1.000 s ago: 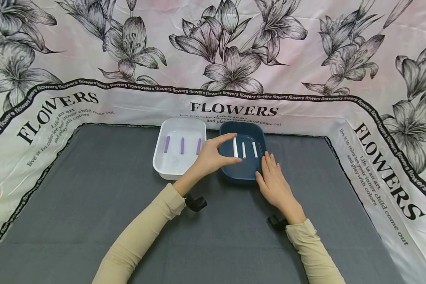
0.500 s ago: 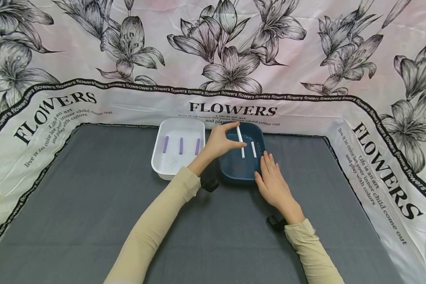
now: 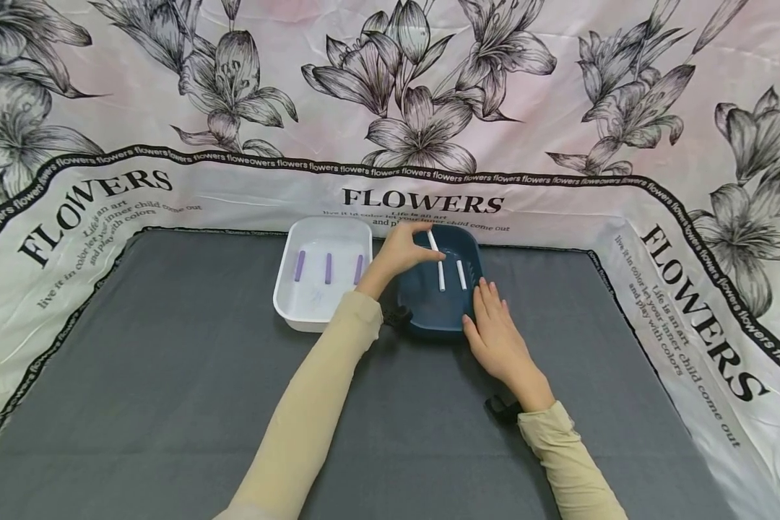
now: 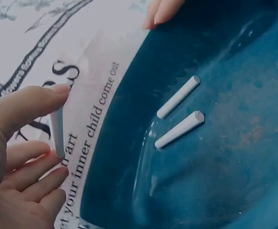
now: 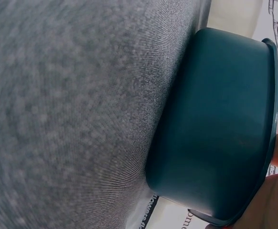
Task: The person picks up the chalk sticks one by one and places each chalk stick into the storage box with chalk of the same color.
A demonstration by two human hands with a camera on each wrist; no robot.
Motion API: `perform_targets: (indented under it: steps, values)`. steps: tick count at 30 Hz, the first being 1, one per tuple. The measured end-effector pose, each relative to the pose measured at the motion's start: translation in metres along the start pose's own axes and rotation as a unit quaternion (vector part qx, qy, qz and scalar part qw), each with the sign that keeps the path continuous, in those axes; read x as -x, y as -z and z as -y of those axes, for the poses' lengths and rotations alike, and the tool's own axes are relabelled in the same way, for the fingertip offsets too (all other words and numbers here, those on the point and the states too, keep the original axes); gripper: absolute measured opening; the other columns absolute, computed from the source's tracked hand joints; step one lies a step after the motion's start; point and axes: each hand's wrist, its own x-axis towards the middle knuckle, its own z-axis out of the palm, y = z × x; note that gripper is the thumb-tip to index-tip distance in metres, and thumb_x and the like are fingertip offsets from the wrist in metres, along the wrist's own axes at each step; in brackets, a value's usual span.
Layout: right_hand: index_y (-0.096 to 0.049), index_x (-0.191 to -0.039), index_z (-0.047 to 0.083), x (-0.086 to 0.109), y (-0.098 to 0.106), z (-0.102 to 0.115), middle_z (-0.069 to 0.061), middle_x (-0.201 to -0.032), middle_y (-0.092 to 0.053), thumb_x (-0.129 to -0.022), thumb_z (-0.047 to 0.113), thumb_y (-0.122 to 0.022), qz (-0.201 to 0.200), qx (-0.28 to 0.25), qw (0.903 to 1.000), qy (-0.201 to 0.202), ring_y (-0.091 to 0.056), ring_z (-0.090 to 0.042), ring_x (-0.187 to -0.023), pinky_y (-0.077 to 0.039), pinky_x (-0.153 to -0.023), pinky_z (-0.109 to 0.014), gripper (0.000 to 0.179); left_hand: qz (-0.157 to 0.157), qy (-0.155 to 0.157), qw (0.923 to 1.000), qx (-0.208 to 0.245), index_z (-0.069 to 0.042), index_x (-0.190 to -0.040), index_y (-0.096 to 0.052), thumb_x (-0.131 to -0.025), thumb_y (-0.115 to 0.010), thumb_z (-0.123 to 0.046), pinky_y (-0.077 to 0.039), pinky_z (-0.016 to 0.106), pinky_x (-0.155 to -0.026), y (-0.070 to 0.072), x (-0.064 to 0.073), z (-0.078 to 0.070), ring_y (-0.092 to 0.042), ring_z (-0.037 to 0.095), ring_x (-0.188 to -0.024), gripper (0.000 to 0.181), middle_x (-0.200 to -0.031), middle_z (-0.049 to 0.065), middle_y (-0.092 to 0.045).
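My left hand (image 3: pixel 398 253) pinches a white chalk stick (image 4: pixel 58 131) at its two ends, thumb on one and a fingertip on the other, over the far part of the blue basin (image 3: pixel 429 312). Two more white sticks lie on the basin's floor, a nearer one (image 3: pixel 441 277) and one further right (image 3: pixel 461 275). Against the basin's right side rests my right hand (image 3: pixel 499 338), fingers extended along the rim. The right wrist view has the basin's outer wall (image 5: pixel 215 119) with fingertips at its rim.
Left of the blue basin stands a white basin (image 3: pixel 307 324) holding purple chalk sticks: left (image 3: pixel 300 266), middle (image 3: pixel 328 268) and right (image 3: pixel 358 269). Grey cloth (image 3: pixel 169 375) covers the table. A flower-printed cloth (image 3: pixel 422 137) rises behind both basins.
My left hand has moved right and away from me, carrying the chalk toward the basin's far end, and its forearm has swung rightward. The right hand stays at the basin's side.
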Motion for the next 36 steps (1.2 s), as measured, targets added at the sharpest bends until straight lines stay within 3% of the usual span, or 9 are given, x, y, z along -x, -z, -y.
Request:
perform_targets:
  steps: [11,21,30,32,36]
  values:
    - [-0.018,-0.153,-0.011,-0.002,0.001,0.000,-0.023,-0.164,-0.006,-0.107,0.030,-0.036,-0.008,0.003,1.0000,0.002,-0.001,-0.035,-0.151,-0.012,-0.118,-0.058,0.064,-0.010,-0.017,0.9998,-0.004,-0.001,-0.144,-0.051,-0.084,-0.079,-0.023,-0.038,0.038,-0.110,-0.007,-0.003,0.023,-0.043,0.027,-0.138,0.069,-0.146,0.013,-0.051]
    - [-0.018,-0.153,-0.011,-0.002,0.000,0.000,-0.022,-0.164,-0.006,-0.107,0.030,-0.036,-0.009,0.003,1.0000,0.003,0.001,-0.032,-0.151,-0.012,-0.118,-0.057,0.064,0.015,0.015,0.9998,0.001,0.001,-0.139,-0.055,-0.082,-0.081,-0.018,-0.042,0.039,-0.106,-0.001,-0.008,0.020,-0.046,0.029,-0.134,0.066,-0.144,0.015,-0.053]
    - [-0.018,-0.153,-0.011,0.000,-0.002,-0.001,-0.022,-0.164,-0.007,-0.107,0.028,-0.038,-0.012,0.000,0.9999,0.003,-0.001,-0.034,-0.151,-0.012,-0.118,-0.057,0.063,0.077,0.017,0.9927,-0.091,-0.003,-0.141,-0.055,-0.081,-0.078,-0.015,-0.032,0.047,-0.114,-0.002,-0.011,0.022,-0.023,0.038,-0.147,0.065,-0.159,0.015,-0.031]
    - [-0.018,-0.153,-0.011,0.000,-0.003,-0.001,-0.021,-0.164,-0.006,-0.107,0.028,-0.038,-0.014,-0.002,0.9999,0.004,-0.002,-0.034,-0.151,-0.012,-0.118,-0.056,0.063,0.089,0.011,0.9886,-0.121,-0.001,-0.138,-0.057,-0.081,-0.078,-0.015,-0.031,0.045,-0.115,-0.004,-0.013,0.023,-0.023,0.036,-0.147,0.063,-0.158,0.018,-0.032]
    - [-0.018,-0.153,-0.010,0.001,-0.003,-0.001,-0.021,-0.164,-0.006,-0.107,0.029,-0.037,-0.016,-0.004,0.9999,0.005,-0.001,-0.034,-0.151,-0.012,-0.119,-0.056,0.063,0.110,-0.001,0.9767,-0.184,0.002,-0.133,-0.061,-0.081,-0.080,-0.014,-0.026,0.039,-0.117,-0.009,-0.016,0.023,-0.019,0.030,-0.149,0.058,-0.148,0.016,-0.048]
